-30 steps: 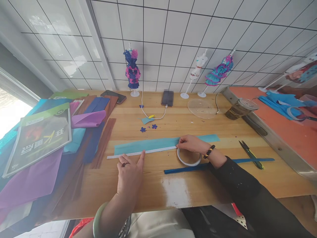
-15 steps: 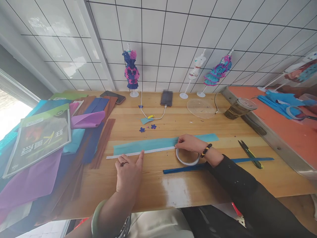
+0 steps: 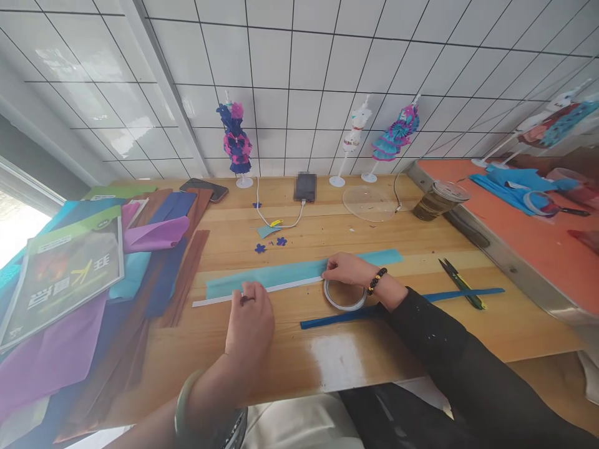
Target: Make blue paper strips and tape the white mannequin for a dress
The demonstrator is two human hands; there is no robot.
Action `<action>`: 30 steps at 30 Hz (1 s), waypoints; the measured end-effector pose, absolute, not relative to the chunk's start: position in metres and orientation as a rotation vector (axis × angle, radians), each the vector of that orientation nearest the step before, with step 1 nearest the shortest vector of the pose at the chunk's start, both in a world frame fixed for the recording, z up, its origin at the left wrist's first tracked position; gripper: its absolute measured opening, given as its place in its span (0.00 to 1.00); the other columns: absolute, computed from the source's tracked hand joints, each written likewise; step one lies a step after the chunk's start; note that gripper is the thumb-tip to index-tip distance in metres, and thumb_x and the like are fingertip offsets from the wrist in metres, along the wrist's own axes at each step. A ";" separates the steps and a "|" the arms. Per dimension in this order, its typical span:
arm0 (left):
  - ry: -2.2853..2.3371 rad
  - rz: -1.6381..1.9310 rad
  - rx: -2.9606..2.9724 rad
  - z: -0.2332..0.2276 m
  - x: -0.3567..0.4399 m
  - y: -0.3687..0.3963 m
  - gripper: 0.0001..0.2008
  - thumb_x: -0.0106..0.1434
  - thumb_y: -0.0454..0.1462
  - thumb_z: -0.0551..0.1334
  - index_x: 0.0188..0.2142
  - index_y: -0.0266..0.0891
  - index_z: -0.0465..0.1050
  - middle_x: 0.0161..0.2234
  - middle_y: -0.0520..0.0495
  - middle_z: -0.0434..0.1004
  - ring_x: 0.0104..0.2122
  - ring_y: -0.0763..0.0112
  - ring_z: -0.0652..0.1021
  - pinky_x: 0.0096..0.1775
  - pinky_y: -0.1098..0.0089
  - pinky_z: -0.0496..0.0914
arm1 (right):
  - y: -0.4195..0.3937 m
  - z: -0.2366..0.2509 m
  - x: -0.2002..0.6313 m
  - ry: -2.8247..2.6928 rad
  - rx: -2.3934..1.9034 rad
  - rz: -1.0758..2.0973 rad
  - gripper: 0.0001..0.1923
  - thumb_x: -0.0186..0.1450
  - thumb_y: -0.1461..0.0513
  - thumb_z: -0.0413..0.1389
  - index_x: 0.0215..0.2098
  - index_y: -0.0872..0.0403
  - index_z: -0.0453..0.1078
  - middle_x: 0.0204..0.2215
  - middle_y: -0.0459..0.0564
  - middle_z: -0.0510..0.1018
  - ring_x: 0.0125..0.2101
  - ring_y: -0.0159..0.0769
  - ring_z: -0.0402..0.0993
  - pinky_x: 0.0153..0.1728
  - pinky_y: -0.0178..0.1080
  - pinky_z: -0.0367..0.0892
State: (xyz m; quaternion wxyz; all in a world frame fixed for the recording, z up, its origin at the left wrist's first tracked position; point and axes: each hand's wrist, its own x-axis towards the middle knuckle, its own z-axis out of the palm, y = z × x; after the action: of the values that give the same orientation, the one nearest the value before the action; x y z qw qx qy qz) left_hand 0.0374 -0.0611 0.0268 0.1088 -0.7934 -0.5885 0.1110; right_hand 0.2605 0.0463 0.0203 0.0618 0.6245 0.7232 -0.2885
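Note:
A light-blue strip of thin material [image 3: 281,272] lies across the middle of the table. White tape [image 3: 292,285] runs along its near edge and sticks out past its left end. My right hand [image 3: 349,269] is closed on the tape near the strip's right part, thumb and fingers together. The tape roll [image 3: 345,307] lies just under that hand, partly covered by it. My left hand [image 3: 251,318] rests over the tape's left part with its fingers curled; their tips are hidden. A dark-blue folded strip [image 3: 334,317] lies nearer me, passing under my right forearm.
Snips [image 3: 461,284] lie to the right, touching the dark-blue strip. Coloured sheets and a printed packet [image 3: 70,268] are piled at left. Small dress forms [image 3: 236,143] stand along the tiled wall, with a plugged-in phone [image 3: 306,187], a clear disc [image 3: 369,204] and a cup [image 3: 440,199].
My left hand has gone from spread fingers, index stretched out on the tape, to curled fingers slightly farther right along the strip. My right hand keeps its hold. The view has shifted slightly.

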 end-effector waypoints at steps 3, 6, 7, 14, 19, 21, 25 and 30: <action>-1.610 0.199 -2.527 0.023 0.056 -0.055 0.19 0.58 0.25 0.48 0.48 0.26 0.67 0.35 0.36 0.68 0.38 0.59 0.69 0.36 0.62 0.63 | 0.047 0.019 0.261 2.186 1.891 -0.869 0.11 0.52 0.56 0.54 0.24 0.56 0.73 0.21 0.47 0.75 0.23 0.31 0.66 0.21 0.31 0.53; -1.402 0.094 -2.707 0.015 0.076 -0.047 0.19 0.58 0.26 0.50 0.49 0.28 0.64 0.34 0.38 0.67 0.36 0.62 0.68 0.34 0.64 0.64 | 0.048 0.018 0.260 2.187 1.887 -0.868 0.11 0.52 0.57 0.54 0.24 0.56 0.73 0.21 0.48 0.75 0.23 0.31 0.67 0.21 0.31 0.53; -1.369 0.069 -2.724 0.013 0.082 -0.044 0.19 0.59 0.26 0.49 0.50 0.28 0.62 0.34 0.39 0.66 0.36 0.62 0.68 0.34 0.64 0.64 | 0.048 0.018 0.260 2.186 1.886 -0.866 0.11 0.52 0.57 0.54 0.24 0.56 0.73 0.21 0.48 0.75 0.23 0.31 0.67 0.21 0.31 0.53; -1.371 0.070 -2.761 0.012 0.101 -0.026 0.16 0.60 0.30 0.50 0.48 0.32 0.63 0.34 0.40 0.65 0.37 0.61 0.68 0.33 0.66 0.64 | 0.047 0.019 0.260 2.184 1.896 -0.870 0.11 0.52 0.56 0.55 0.24 0.55 0.72 0.22 0.48 0.75 0.25 0.32 0.68 0.22 0.31 0.54; -1.373 0.132 -2.803 0.018 0.101 -0.020 0.16 0.60 0.29 0.50 0.48 0.32 0.63 0.36 0.40 0.65 0.39 0.61 0.69 0.35 0.66 0.63 | 0.047 0.019 0.260 2.178 1.907 -0.894 0.10 0.53 0.57 0.55 0.24 0.55 0.73 0.22 0.48 0.75 0.25 0.32 0.67 0.22 0.31 0.54; -1.365 0.155 -2.812 0.018 0.100 -0.017 0.17 0.59 0.29 0.51 0.49 0.33 0.62 0.36 0.40 0.65 0.39 0.62 0.69 0.35 0.67 0.63 | 0.048 0.018 0.260 2.175 1.913 -0.914 0.10 0.52 0.57 0.55 0.24 0.55 0.73 0.22 0.48 0.75 0.25 0.32 0.67 0.22 0.31 0.54; -1.329 0.129 -2.816 0.011 0.097 -0.015 0.19 0.58 0.30 0.53 0.51 0.33 0.62 0.35 0.41 0.65 0.38 0.61 0.70 0.34 0.66 0.64 | 0.049 0.018 0.263 2.170 1.907 -1.009 0.11 0.52 0.56 0.55 0.21 0.56 0.72 0.17 0.46 0.70 0.21 0.29 0.62 0.20 0.31 0.52; -1.305 0.047 -2.784 0.002 0.097 -0.018 0.20 0.60 0.30 0.50 0.53 0.31 0.59 0.35 0.40 0.65 0.38 0.57 0.70 0.32 0.65 0.65 | 0.042 0.029 0.273 2.137 1.824 -1.297 0.14 0.56 0.55 0.51 0.25 0.58 0.71 0.15 0.41 0.63 0.17 0.24 0.54 0.18 0.29 0.50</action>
State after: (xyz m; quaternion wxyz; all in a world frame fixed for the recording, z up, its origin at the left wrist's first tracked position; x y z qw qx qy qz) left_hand 0.0967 -0.0176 0.0020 0.0332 -0.9049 -0.4241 0.0151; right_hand 0.2727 0.0423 0.0293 0.0236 0.5894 0.6904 -0.4189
